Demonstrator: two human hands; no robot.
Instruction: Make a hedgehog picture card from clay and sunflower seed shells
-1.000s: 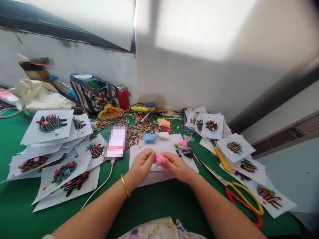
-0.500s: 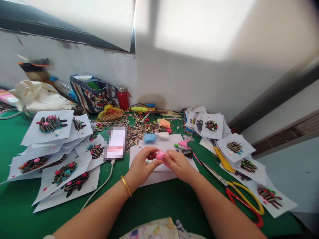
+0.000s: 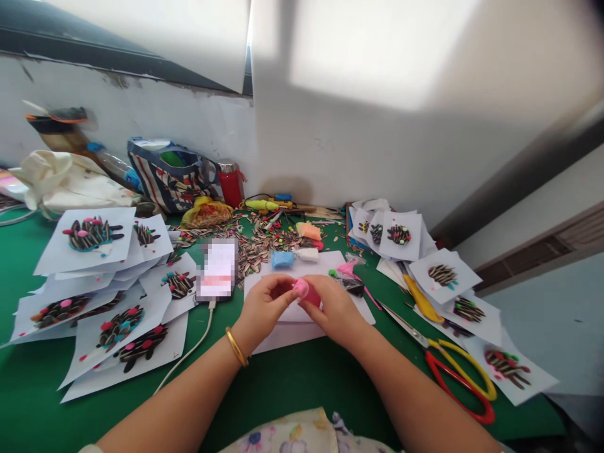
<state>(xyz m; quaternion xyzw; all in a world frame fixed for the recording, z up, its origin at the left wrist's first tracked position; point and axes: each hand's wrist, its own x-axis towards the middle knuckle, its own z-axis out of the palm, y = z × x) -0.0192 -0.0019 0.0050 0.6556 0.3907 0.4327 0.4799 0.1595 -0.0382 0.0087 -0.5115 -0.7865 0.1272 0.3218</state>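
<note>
Over the white paper (image 3: 271, 340) in the middle of the table, my two hands meet around soft pink modelling clay (image 3: 301, 287). My left hand (image 3: 267, 308) pinches the clay between thumb and fingers. My right hand (image 3: 336, 311) is closed round its other side, and a darker pink part shows under those fingers. Whether that part is a wrapper or more clay I cannot tell. Just beyond the hands lie a blue clay packet (image 3: 282, 259) and a white one (image 3: 306, 255). Another pink piece (image 3: 348, 268) rests to the right, by a black packet (image 3: 353, 287).
Cards with seed hedgehogs (image 3: 89, 242) pile up at left, with more cards (image 3: 442, 275) at right. Scissors (image 3: 438, 352) lie open near my right forearm. A phone (image 3: 217, 270) trails a cable. Loose striped seeds (image 3: 259, 242), a bag (image 3: 172, 176) and a red flask (image 3: 230, 185) stand behind.
My fingers have shifted on the pink clay; a rounded lump now shows at the left fingertips. My right hand has turned slightly. The whole view has moved a little.
</note>
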